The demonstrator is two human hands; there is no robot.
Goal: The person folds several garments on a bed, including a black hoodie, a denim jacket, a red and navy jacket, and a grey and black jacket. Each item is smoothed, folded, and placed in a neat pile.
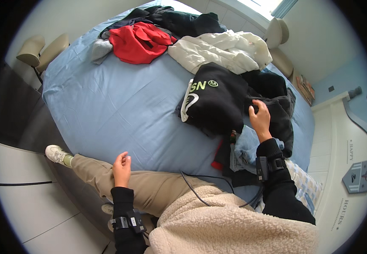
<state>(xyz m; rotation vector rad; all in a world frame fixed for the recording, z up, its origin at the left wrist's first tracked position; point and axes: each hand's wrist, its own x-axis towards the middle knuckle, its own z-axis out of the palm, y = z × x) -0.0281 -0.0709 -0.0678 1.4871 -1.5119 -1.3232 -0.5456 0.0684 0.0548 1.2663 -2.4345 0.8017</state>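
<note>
My left hand [122, 169] hovers over my trouser leg near the bed's edge, fingers loosely curled around nothing. Over at the right, my right hand [260, 119] is held with thumb and fingers apart, just above dark grey jeans [279, 117] and holding nothing. Left of it lies a folded black sweatshirt [221, 98] with printed lettering and a white edge. Light blue denim [245, 146] and a black and red garment [218, 158] lie under and beside my right wrist. Beyond them are a white jacket [221, 50], a red garment [139, 43] and dark clothes [183, 20].
A light blue sheet covers the bed [113, 104]. A checked pillow [304, 184] lies by the headboard [326, 143] on the right. Black cable [199, 175] loops across my lap. Beige chairs [54, 52] stand beyond the left side, and white cabinets [34, 203] are at lower left.
</note>
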